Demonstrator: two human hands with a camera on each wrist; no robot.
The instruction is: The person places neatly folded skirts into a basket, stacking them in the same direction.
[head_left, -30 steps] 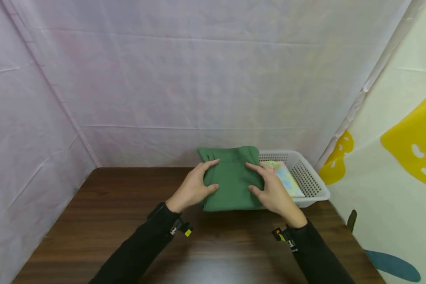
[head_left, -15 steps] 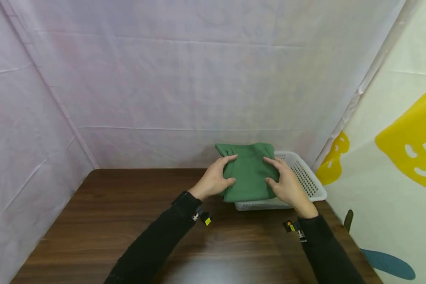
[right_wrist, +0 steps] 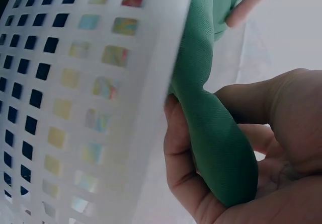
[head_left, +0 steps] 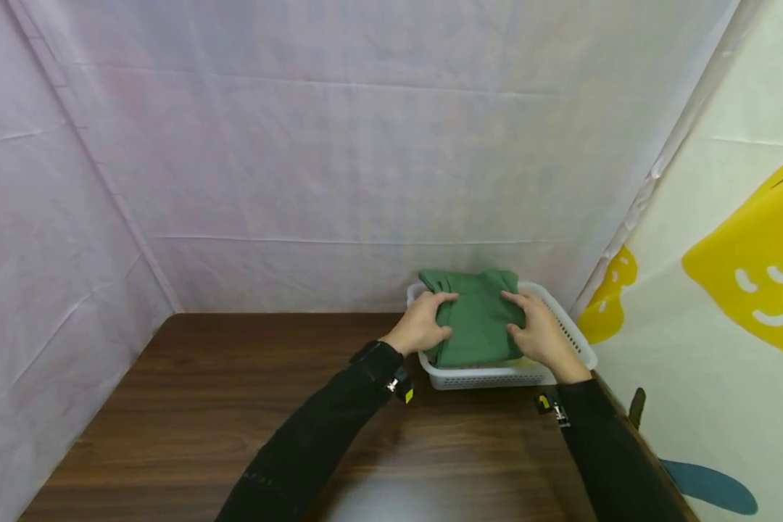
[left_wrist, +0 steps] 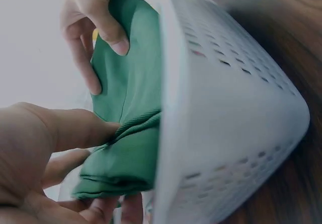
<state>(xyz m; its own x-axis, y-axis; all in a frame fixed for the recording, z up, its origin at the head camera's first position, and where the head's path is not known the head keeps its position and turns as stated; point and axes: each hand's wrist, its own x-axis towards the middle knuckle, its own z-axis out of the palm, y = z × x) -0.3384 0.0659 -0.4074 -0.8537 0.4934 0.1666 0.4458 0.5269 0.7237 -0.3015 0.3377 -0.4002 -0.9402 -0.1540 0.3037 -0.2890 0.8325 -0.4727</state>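
A folded green cloth (head_left: 479, 326) lies over the white plastic basket (head_left: 483, 378), its near edge just inside the front rim. My left hand (head_left: 423, 324) grips the cloth's left side, thumb on top and fingers curled beneath, as the left wrist view shows. On the opposite side my right hand (head_left: 540, 333) pinches the edge, with the green fabric (right_wrist: 221, 148) bulging between thumb and fingers in the right wrist view. Through the basket's holes shows a pastel patterned item (right_wrist: 113, 55), mostly hidden under the cloth.
The basket stands at the back right of a dark wooden table (head_left: 235, 413). A pale fabric wall (head_left: 339, 159) rises right behind it, and a white curtain with yellow figures (head_left: 750, 268) hangs along the right side.
Both hands have carried the green cloth to the right and lowered it into the basket. The pastel item, visible beside it before, is now covered in the head view.
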